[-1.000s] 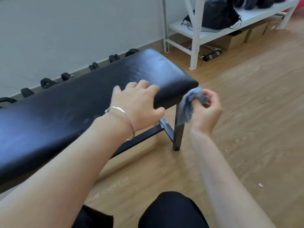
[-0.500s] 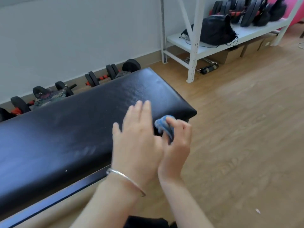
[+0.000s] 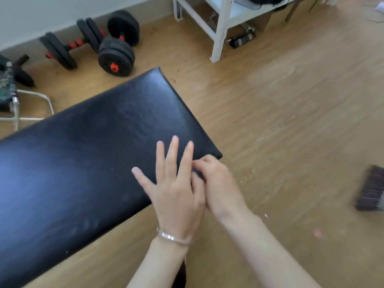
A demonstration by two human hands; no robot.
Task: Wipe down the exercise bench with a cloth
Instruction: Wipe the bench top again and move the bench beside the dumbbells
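The black padded exercise bench runs from the lower left to its end at the centre. My left hand, with a silver bracelet on the wrist, lies flat on the pad near the bench's near right corner, fingers spread. My right hand is curled tight against it at that same corner, knuckles up. The blue cloth seen earlier in my right hand is hidden under the two hands.
Black dumbbells with red collars lie on the wooden floor by the wall behind the bench. A white shelf rack stands at the back right. A dark brush lies on the floor at the right. A metal-framed stool stands at the left.
My view has risen above the bench. My right hand has brought the cloth from beside the bench end onto the corner, against my left hand, which has flattened with its fingers spread.
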